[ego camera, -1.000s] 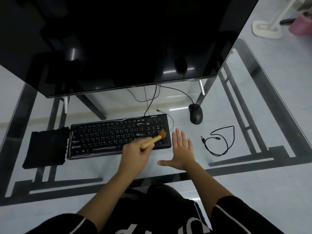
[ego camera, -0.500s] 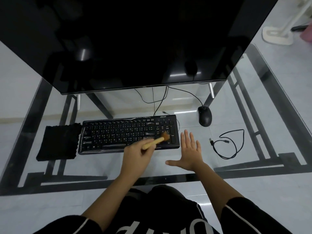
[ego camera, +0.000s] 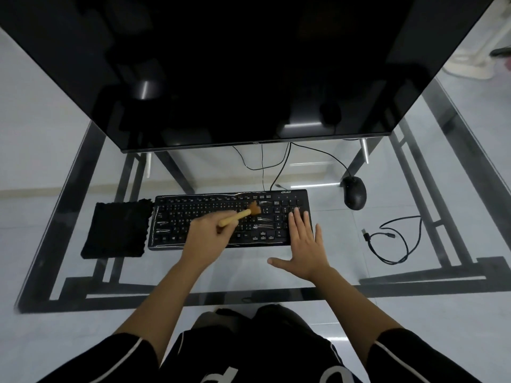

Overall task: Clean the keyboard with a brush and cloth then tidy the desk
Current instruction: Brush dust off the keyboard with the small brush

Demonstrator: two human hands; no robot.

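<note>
While one brush (ego camera: 237, 217) touches one keyboard (ego camera: 193, 214), one cloth (ego camera: 116, 230) lies beside.

"acer" on the keyboard (ego camera: 193, 217)

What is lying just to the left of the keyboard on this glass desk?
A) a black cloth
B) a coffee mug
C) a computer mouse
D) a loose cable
A: the black cloth lies beside the left end of the keyboard, while the mouse and the loose cable are off to its right.
</note>
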